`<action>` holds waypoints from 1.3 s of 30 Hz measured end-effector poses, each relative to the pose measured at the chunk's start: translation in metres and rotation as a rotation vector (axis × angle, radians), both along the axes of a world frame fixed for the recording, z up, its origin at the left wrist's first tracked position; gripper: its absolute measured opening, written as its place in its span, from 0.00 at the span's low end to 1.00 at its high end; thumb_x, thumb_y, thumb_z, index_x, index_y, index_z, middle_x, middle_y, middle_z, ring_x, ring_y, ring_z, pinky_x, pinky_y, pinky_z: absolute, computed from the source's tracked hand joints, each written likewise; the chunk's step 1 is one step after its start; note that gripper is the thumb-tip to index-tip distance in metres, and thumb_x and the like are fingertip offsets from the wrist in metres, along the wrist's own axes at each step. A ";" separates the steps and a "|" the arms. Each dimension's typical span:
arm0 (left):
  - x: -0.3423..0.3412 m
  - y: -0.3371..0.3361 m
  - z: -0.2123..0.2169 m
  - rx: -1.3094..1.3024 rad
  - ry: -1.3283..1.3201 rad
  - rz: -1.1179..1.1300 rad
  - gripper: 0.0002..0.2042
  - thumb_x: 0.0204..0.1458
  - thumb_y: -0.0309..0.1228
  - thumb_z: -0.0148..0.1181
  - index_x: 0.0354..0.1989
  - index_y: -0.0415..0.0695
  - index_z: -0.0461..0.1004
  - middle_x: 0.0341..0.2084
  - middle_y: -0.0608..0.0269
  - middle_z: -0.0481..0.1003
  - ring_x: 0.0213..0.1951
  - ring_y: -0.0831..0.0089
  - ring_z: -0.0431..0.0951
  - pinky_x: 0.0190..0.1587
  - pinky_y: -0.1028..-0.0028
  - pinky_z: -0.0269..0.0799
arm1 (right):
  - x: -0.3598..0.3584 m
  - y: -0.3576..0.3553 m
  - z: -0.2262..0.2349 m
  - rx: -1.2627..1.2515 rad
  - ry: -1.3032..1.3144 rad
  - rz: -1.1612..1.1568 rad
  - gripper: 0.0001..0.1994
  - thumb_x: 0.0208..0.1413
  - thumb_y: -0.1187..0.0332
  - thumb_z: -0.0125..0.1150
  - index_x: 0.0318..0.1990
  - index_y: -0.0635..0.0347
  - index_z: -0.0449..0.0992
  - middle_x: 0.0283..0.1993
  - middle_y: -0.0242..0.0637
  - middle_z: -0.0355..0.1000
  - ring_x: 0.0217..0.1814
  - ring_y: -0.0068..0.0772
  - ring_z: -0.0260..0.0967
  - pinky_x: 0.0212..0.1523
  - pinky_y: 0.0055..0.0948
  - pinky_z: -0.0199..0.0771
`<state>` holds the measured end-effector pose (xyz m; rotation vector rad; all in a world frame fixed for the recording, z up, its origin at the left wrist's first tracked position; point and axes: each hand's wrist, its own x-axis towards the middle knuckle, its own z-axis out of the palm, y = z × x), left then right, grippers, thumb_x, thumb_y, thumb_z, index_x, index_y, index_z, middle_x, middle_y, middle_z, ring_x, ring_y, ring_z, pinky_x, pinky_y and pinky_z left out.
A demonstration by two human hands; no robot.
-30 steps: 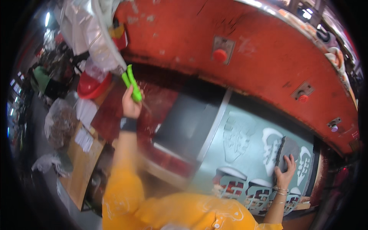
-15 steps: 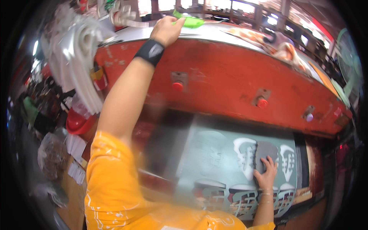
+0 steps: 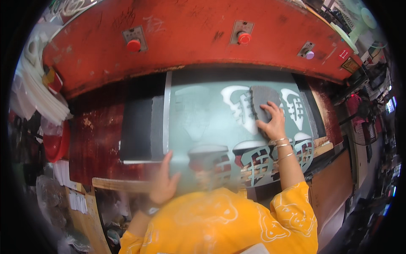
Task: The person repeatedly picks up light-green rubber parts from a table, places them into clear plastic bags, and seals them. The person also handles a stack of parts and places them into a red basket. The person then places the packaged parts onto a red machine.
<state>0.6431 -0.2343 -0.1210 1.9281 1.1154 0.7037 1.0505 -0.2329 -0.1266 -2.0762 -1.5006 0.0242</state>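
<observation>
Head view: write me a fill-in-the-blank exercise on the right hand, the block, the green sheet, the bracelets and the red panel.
1. The right hand touches a block coloured dark ____.
2. The pale green sheet lies ____ the block.
3. The bracelets are worn on the wearer's ____ side.
4. The red panel carries red buttons, ____ in number.

Missing words: grey; under; right; two.
</observation>
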 end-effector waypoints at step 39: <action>0.085 0.155 0.022 -0.682 -0.905 0.218 0.10 0.61 0.41 0.47 0.38 0.49 0.70 0.32 0.71 0.74 0.32 0.82 0.72 0.30 0.80 0.69 | -0.122 0.020 0.013 0.174 0.107 0.371 0.13 0.46 0.62 0.64 0.38 0.56 0.76 0.41 0.37 0.73 0.50 0.43 0.67 0.50 0.37 0.65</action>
